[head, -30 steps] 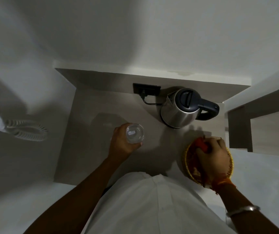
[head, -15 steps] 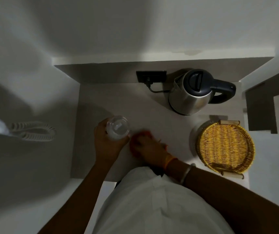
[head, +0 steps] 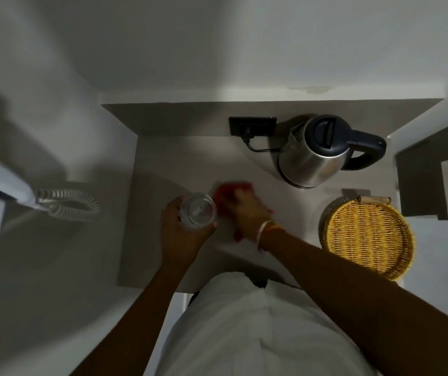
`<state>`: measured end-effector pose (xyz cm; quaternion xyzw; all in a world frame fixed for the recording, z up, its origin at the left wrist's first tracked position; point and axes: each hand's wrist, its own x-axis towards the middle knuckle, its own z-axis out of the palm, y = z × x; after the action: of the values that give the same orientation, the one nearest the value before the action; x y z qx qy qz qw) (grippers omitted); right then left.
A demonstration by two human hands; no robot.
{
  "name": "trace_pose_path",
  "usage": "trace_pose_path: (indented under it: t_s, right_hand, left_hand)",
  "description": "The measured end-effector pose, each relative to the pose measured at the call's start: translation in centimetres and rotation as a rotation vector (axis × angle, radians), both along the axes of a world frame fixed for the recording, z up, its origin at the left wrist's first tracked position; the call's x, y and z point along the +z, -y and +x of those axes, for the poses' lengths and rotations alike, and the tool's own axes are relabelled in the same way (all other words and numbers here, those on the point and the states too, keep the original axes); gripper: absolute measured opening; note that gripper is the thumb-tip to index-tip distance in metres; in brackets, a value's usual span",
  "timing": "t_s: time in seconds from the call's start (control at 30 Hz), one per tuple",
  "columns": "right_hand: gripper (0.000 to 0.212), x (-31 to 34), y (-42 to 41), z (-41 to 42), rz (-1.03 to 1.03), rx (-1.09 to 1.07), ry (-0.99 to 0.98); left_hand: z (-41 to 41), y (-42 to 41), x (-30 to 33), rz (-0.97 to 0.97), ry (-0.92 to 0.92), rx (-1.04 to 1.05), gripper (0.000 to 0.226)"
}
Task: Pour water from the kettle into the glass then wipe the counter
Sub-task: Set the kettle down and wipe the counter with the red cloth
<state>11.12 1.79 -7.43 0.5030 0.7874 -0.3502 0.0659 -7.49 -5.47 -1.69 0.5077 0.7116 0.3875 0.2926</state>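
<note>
A clear glass [head: 198, 211] is held in my left hand [head: 180, 234] over the left part of the grey counter [head: 163, 164]. Just right of the glass, my right hand [head: 247, 213] presses a red cloth [head: 229, 195] flat on the counter. The cloth is blurred and partly hidden under the hand. The steel kettle [head: 312, 156] with a dark lid and handle stands upright at the back right, its cord plugged into a black wall socket [head: 252, 126].
A round yellow wicker basket [head: 368, 237] sits at the counter's right front. White walls close in the counter at the back and left. A white wall phone with a coiled cord [head: 68, 204] hangs at the left. A wooden shelf edge [head: 421, 180] stands at the right.
My right hand took the red cloth out of the basket, carried it left onto the counter beside the glass, and has now slid it a little farther back. The left hand keeps the glass.
</note>
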Motion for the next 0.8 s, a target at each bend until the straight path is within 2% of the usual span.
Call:
trace_pose_path:
  t_s: [0.1, 0.17, 0.23, 0.33, 0.37, 0.43, 0.47, 0.6, 0.67, 0.73, 0.8]
  right_hand:
    - [0.062, -0.5, 5.7, 1.4, -0.074, 0.393, 0.091]
    - [0.054, -0.9, 8.9, 5.7, 0.02, 0.489, 0.038]
    - [0.063, -1.1, 9.4, 9.9, 0.061, 0.353, 0.074]
    - [0.113, -1.1, 5.3, 10.9, 0.104, -0.021, 0.216]
    - [0.124, -1.0, 3.3, 9.8, 0.12, -0.118, 0.229]
    - [0.129, -0.6, -0.1, 6.9, 0.123, -0.197, 0.22]
    - [0.128, -0.4, -1.2, 5.4, 0.119, -0.169, 0.217]
    - [0.116, 0.1, 0.2, 1.5, 0.139, 0.219, 0.219]
    - [0.093, 0.0, 3.0, 1.6, 0.118, 0.408, 0.201]
    - [0.063, 0.3, 5.6, 3.1, 0.099, 0.479, 0.162]
    - [0.052, 1.4, 7.5, 5.4, 0.02, 0.414, 0.15]
  left_hand:
    - [0.3, -0.3, 0.6, 0.047, -0.008, -0.016, 0.073]
    - [-0.3, 0.0, 0.4, 0.03, -0.015, 0.011, 0.077]
    - [-0.9, 0.9, -0.1, -0.015, -0.012, 0.057, 0.078]
    - [-1.1, 1.8, -0.3, -0.041, -0.022, 0.059, 0.085]
    - [-1.0, 2.1, -0.2, -0.031, -0.019, 0.056, 0.082]
    - [-0.8, 2.5, -0.1, -0.026, -0.024, 0.046, 0.076]
    - [-0.6, 2.5, -0.1, -0.036, -0.022, 0.049, 0.075]
    - [0.7, 1.4, 0.6, 0.021, 0.008, 0.022, 0.074]
    - [1.3, 0.8, 0.5, 0.015, 0.027, 0.006, 0.07]
    - [1.8, 0.2, -0.3, 0.006, 0.052, -0.001, 0.067]
    - [2.5, -0.3, -1.5, -0.04, 0.06, -0.018, 0.069]
